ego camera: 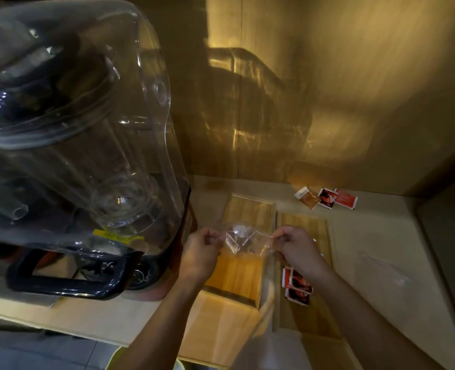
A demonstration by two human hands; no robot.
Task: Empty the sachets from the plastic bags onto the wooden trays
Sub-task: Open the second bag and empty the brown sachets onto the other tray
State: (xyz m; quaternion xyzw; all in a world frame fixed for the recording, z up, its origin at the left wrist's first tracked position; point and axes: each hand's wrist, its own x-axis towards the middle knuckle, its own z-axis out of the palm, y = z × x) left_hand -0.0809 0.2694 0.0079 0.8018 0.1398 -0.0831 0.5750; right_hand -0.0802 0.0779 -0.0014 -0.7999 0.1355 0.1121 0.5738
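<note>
A clear plastic bag [243, 240] is stretched between my two hands above the left wooden tray [247, 212]. My left hand [201, 252] pinches its left edge and my right hand [295, 248] pinches its right edge. I cannot tell whether anything is inside the bag. The right wooden tray [305, 222] lies beside the left one and holds red and white sachets [297, 285] near my right wrist. Three more sachets [327, 197] lie loose on the counter behind the trays, by the wall.
A big blender under a clear plastic cover [74, 145] with a black handle [60, 279] fills the left side, close to my left hand. Another clear plastic bag [389, 268] lies flat on the counter at the right. A wooden wall [327, 89] stands behind.
</note>
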